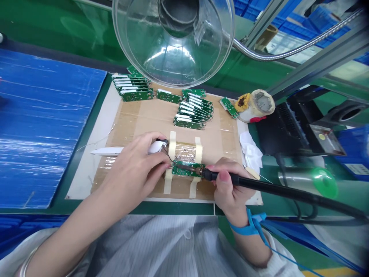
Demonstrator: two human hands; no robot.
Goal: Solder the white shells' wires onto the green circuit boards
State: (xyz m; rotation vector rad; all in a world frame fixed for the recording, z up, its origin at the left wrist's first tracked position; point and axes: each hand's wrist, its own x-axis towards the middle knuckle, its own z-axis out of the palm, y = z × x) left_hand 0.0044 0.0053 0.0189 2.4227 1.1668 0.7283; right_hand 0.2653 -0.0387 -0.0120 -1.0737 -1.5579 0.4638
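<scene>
Soldering iron (pixel 230 178) in right hand (pixel 229 184), seemingly on circuit board (pixel 187 169).

Left hand (pixel 135 169): bare forearm entering from the near left, reaching forward and rightward, palm down, fingers curled with fingertips (pixel 164 166) pinched together at its right edge, thumb tucked beneath. Right hand (pixel 229 182): entering from the near right, wrist bent and banded in blue, fingers folded into a closed pen-like grip, thumb uppermost and pointing left. Both hands low and close to the body, fingertips facing one another, near but not touching.
</scene>
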